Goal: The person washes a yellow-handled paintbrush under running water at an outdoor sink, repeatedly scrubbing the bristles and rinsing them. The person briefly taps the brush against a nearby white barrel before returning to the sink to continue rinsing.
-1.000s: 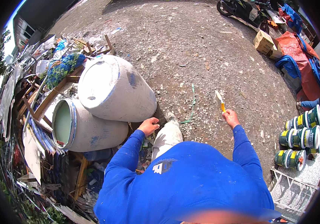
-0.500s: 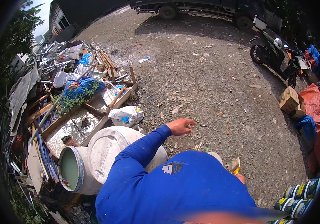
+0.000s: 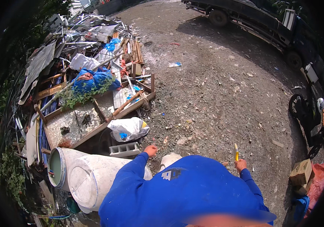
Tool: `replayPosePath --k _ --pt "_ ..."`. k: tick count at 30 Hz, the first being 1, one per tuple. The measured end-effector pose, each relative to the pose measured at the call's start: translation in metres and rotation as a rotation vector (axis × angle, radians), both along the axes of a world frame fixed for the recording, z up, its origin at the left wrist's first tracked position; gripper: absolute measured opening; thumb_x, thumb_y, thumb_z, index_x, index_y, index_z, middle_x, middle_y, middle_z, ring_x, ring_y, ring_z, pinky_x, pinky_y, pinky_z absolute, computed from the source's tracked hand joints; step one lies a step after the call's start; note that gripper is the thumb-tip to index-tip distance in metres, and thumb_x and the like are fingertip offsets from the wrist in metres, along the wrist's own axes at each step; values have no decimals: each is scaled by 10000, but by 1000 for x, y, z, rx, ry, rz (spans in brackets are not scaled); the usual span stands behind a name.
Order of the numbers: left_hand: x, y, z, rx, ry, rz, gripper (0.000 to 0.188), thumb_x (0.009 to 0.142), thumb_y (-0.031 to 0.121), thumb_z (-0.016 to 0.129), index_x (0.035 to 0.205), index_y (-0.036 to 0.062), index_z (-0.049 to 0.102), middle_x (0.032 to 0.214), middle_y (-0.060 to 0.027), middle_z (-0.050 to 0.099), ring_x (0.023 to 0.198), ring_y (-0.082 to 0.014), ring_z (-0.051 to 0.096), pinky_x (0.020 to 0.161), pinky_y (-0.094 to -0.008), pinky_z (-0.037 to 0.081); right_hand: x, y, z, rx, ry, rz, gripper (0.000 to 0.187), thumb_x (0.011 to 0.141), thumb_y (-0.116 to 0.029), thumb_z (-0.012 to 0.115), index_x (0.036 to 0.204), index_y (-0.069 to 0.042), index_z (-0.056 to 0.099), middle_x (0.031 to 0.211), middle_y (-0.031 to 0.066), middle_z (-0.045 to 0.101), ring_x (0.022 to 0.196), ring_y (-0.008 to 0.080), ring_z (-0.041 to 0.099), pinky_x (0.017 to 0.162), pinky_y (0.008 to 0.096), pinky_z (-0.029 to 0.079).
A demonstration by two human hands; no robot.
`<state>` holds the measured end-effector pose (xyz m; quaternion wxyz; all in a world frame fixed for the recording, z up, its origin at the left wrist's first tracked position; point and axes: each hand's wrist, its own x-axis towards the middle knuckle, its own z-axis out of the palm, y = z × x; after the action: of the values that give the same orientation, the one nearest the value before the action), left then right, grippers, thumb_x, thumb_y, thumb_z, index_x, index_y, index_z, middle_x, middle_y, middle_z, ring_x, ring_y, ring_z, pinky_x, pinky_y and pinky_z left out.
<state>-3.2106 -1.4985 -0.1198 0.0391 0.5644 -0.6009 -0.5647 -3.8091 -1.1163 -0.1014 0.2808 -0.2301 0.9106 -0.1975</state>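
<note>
My right hand (image 3: 240, 165) grips a paintbrush (image 3: 237, 153) by its yellow handle, with the pale head pointing up and away over the gravel. My left hand (image 3: 151, 151) hangs at my left, its fingers loosely bent and nothing visible in it. Nearest to that hand is a grey hollow concrete block (image 3: 125, 150). Just beyond the block rests a white sack (image 3: 128, 129). By my left arm lies a large whitish plastic drum (image 3: 107, 174), and next to it an open-mouthed drum (image 3: 57, 166) with a greenish inside.
A scrap heap (image 3: 90, 56) of boards, metal sheets and a blue tarp covers the left side. Ahead stretches gravel ground (image 3: 207, 106). A truck (image 3: 245, 19) stands far right, with a motorcycle (image 3: 309, 117), a cardboard box (image 3: 302, 172) and red sheeting (image 3: 320, 181) nearer.
My view has swung left and moved forward; the truck and motorcycle sit farther right. My left hand has dropped back toward my body. My right hand, with the paintbrush, has come out into fuller view.
</note>
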Motion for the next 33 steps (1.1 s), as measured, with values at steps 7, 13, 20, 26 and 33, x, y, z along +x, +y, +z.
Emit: replayPosePath --k 7,13,20,26,33 --pt "-30 -75 11 354 -199 193 300 911 229 660 1184 107 636 950 -38 706 678 -152 698 446 -309 477 -130 -392 117 -639 -174 148 187 846 -153 730 843 -37 584 686 14 595 602 123 571 551 296 453" --pt "-124 -289 -8 236 -186 95 276 874 234 699 1104 81 698 931 -50 722 705 -150 711 536 -312 545 -150 -517 55 -583 -432 -118 185 862 -145 708 827 -74 541 667 15 566 538 124 570 479 292 455" --pt "-285 -635 91 -125 201 260 317 894 124 661 1179 -15 641 1021 -112 692 859 -172 695 760 -314 581 -210 -511 11 -105 -402 -351 133 848 -86 650 838 -93 517 636 56 545 491 189 542 426 339 432" --pt "-452 -811 84 -216 399 141 294 948 119 629 1218 3 609 1052 -76 679 824 -142 683 729 -278 554 -402 -568 -152 321 283 52 418 800 -410 730 862 3 740 859 221 716 846 399 707 736 490 559" --pt "-471 -854 -35 226 -224 168 275 902 244 667 1151 127 683 993 -26 714 755 -138 700 584 -302 532 -496 -1069 -43 100 13 435 346 790 -309 761 833 32 721 701 200 692 665 323 711 575 404 540"
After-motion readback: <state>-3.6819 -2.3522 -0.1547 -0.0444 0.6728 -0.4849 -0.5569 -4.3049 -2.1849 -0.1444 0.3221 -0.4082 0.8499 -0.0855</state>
